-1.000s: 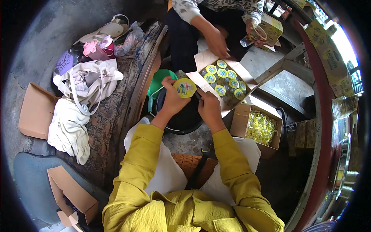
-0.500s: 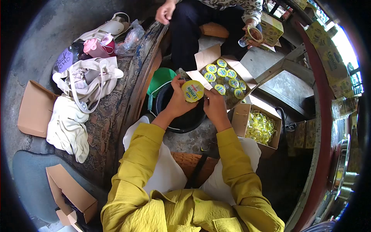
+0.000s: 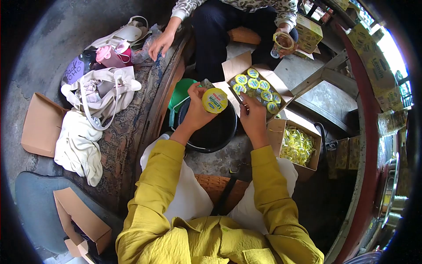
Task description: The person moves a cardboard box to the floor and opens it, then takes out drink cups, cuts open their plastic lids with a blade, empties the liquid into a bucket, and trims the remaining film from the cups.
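My left hand [image 3: 196, 113] grips a plastic drink cup with a yellow "Lemon" lid [image 3: 215, 100], lid facing up toward me, above a black bucket [image 3: 215, 148]. To the right of it, apart from the cup, my right hand [image 3: 254, 118] has its fingers pinched together. Whatever they may hold is hidden. That hand is by the near left corner of an open cardboard box [image 3: 237, 61] with several yellow-lidded cups [image 3: 253, 83] in rows.
A box of yellow strips [image 3: 297, 145] stands by my right knee. A green bucket [image 3: 179, 91] sits behind the black one. Across from me, a person's hand [image 3: 161, 44] is over the patterned bench; the other holds clear cups [image 3: 282, 42]. Bags [image 3: 103, 90] lie left.
My right hand has moved right, away from the cup, toward the box. The cup has shifted slightly left and up. The other person's free hand has reached down toward the bench.
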A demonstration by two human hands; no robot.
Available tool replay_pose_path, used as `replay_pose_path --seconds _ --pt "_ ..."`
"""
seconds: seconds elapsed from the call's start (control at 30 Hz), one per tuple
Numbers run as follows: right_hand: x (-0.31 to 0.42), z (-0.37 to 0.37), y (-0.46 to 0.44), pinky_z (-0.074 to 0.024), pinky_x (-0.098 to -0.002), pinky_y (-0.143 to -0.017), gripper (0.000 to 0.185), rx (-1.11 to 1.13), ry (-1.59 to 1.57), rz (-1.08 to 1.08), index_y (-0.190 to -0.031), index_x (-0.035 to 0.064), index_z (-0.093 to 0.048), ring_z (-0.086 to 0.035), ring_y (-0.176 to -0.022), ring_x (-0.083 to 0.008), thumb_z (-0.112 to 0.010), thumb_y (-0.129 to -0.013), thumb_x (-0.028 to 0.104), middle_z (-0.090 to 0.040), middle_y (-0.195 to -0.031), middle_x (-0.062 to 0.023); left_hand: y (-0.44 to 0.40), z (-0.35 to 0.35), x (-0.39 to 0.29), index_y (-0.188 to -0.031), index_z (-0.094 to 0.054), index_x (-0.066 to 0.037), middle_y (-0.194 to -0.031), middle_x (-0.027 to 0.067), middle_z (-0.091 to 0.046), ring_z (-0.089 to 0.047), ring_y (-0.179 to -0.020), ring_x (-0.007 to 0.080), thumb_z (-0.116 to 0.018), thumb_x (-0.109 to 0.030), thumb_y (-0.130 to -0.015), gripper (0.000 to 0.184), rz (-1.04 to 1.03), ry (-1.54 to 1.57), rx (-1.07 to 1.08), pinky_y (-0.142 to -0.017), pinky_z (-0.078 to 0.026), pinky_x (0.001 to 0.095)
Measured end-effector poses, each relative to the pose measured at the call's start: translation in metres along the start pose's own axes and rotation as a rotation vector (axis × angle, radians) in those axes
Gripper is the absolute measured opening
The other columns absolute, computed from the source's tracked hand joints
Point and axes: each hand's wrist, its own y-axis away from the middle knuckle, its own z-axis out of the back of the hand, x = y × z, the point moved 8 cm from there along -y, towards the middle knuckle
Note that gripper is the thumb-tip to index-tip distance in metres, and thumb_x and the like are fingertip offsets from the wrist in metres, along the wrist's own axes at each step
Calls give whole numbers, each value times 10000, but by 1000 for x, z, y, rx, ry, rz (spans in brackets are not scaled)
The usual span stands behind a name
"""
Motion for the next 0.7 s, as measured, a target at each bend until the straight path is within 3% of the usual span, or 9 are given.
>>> replay_pose_path --seconds 0.27,0.37,0.47,0.7 --pt "34 -9 6 -458 -348 -572 231 37 -128 115 -922 39 -637 -559 -613 -287 -563 -712 -23 -553 -724 -131 -3 0 -2 -1224 -97 -52 -1025 140 -393 -481 -974 246 -790 -32 -559 961 -41 -89 -13 -825 -418 327" --pt "38 -15 8 -453 -303 -515 219 4 -43 211 -916 39 -649 -570 -562 -230 -591 -715 -26 -582 -724 -111 -2 -2 -5 -1227 -94 -6 -1014 178 -441 -497 -938 265 -771 -35 -575 941 -56 -72 -15 -849 -401 351" --pt "42 -16 9 -457 -310 -521 216 5 -5 200 -911 45 -654 -572 -565 -238 -591 -716 -24 -585 -727 -108 -1 -3 -5 -1232 -92 -55 -1051 154 -393 -486 -973 260 -793 -44 -562 970 -50 -88 15 -828 -428 343" --pt "40 -20 9 -456 -309 -512 207 -5 2 213 -903 50 -658 -570 -560 -235 -596 -717 -15 -583 -718 -102 0 -4 -4 -1239 -86 -57 -1055 157 -389 -475 -991 263 -790 -42 -564 976 -25 -107 30 -834 -428 339"
